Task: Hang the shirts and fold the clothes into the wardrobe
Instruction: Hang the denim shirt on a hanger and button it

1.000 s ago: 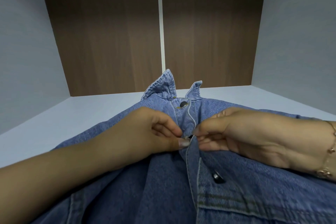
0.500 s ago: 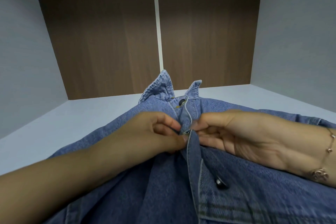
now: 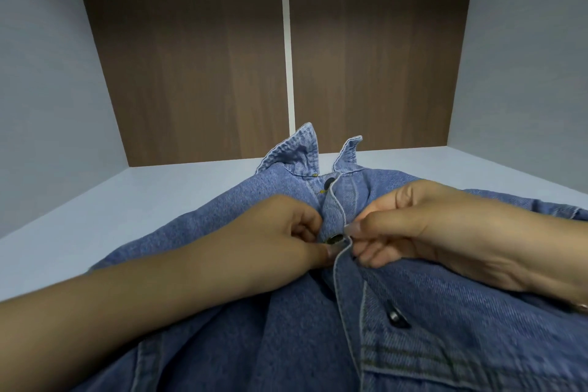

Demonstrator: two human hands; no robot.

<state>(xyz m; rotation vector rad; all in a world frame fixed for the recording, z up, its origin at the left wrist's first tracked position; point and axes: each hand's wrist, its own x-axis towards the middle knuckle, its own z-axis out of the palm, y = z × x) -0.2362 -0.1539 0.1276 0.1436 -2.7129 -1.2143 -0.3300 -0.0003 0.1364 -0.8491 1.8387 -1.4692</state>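
On wardrobe shelf (image 3: 133,200), denim shirt (image 3: 445,328) lies flat; left hand (image 3: 280,232) & right hand (image 3: 413,226) each pinch the front w/ tight grip at 2nd button (image 3: 334,238). Top button looks done; lower ones, hanging left.

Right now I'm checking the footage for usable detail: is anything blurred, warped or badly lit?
Head view: the wide lens bends the shelf edges and splays the side walls; the denim shirt smears toward the bottom corners; a soft light pool falls on the brown back panel, darker above; the left hand is in shade, the right hand brighter; the button stays sharp.
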